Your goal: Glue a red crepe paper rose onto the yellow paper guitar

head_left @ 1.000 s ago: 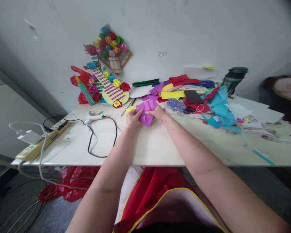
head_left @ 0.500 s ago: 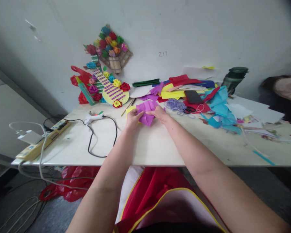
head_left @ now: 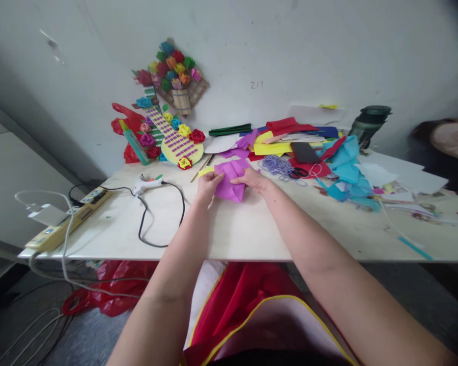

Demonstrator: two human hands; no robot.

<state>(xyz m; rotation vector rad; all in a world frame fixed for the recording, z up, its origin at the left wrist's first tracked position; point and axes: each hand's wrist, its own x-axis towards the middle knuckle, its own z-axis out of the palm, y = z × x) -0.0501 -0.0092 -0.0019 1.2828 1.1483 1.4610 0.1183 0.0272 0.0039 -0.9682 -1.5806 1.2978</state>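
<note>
A crumpled purple paper sheet is held between both hands above the white table. My left hand pinches its left edge with closed fingers. My right hand grips its right side, fingers closed over the paper. A yellow paper scrap lies just behind my left hand. A white glue gun with a black cord lies to the left of the hands.
A paper-flower guitar craft and a flower bouquet craft lean on the wall. Coloured paper sheets, purple rubber bands, scissors, blue paper and a dark bottle crowd the back right. A power strip lies at the left edge.
Both hands have spread slightly apart and the purple paper has opened out and dropped a little lower between them.
</note>
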